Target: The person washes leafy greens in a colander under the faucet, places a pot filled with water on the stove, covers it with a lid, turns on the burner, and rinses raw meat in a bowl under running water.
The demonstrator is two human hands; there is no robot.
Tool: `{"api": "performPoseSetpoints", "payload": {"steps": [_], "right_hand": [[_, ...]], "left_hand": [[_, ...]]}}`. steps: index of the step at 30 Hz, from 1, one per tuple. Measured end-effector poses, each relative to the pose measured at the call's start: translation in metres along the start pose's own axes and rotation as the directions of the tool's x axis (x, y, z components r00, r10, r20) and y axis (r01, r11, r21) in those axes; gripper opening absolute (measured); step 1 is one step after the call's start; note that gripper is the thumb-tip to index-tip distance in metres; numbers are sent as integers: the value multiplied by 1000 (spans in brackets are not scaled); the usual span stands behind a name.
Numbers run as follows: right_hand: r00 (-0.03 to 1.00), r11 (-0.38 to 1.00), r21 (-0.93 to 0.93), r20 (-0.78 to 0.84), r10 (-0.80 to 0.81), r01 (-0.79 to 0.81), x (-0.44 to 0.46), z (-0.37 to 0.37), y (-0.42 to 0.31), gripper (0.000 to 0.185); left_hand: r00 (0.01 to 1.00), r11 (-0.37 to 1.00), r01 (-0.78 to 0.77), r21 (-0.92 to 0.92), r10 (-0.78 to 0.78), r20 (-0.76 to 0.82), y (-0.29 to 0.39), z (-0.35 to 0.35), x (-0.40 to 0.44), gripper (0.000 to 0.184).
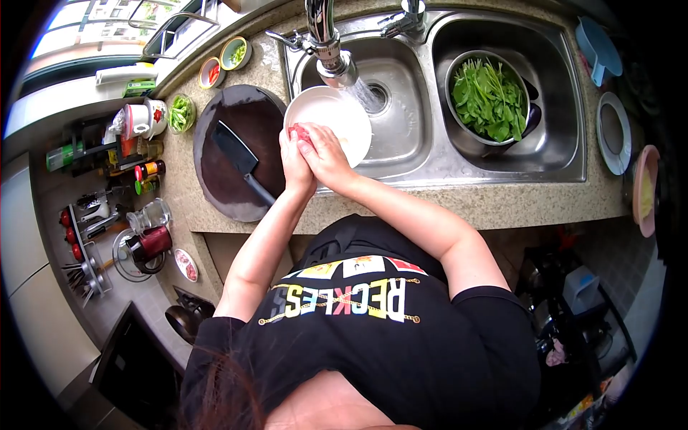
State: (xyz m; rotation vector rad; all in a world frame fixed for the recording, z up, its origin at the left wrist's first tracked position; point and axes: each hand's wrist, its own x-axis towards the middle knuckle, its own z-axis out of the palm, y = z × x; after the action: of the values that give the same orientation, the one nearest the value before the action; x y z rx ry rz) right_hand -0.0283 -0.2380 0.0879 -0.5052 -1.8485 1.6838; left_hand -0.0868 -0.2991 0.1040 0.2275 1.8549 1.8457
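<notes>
My left hand (294, 163) and my right hand (326, 152) are pressed together, closed around a lump of what looks like raw red meat (299, 132). Most of the lump is hidden by my palms and fingers. Both hands are over the near left edge of a white bowl (333, 107), which sits at the left side of the sink basin (412, 115). Left of my hands, a cleaver (236, 147) lies on a round dark chopping board (215, 175), its handle pointing toward me. Water runs from the faucet (335, 64) beside the bowl.
In the right basin stands a metal pot (451, 107) of leafy greens (487, 97), with dark eggplants (532, 120) beside it. Small bowls of chopped red (210, 73) and green (235, 53) pieces stand behind the board. A plate of meat (186, 265) is at the left.
</notes>
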Motion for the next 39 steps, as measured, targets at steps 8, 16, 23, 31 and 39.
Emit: {"api": "performPoseSetpoints", "payload": {"steps": [8,16,23,31,39], "right_hand": [[994,980,-190,80,79,-63,0,-14,-11,57],[999,995,-86,-19,-47,45,10,-5,-11,34],[991,997,73,-130,26,-17,10,1,-5,26],[988,955,296,-150,40,6,15,12,11,28],[985,913,409,-160,58,13,16,18,16,30]], "left_hand": [[996,959,90,-268,-90,13,11,11,-6,29],[1000,996,-25,-87,26,8,9,11,1,26],[986,963,-162,215,165,5,11,18,5,28],[972,887,-186,423,230,-55,11,19,16,32],[981,820,-153,551,192,-13,20,18,17,32]]}}
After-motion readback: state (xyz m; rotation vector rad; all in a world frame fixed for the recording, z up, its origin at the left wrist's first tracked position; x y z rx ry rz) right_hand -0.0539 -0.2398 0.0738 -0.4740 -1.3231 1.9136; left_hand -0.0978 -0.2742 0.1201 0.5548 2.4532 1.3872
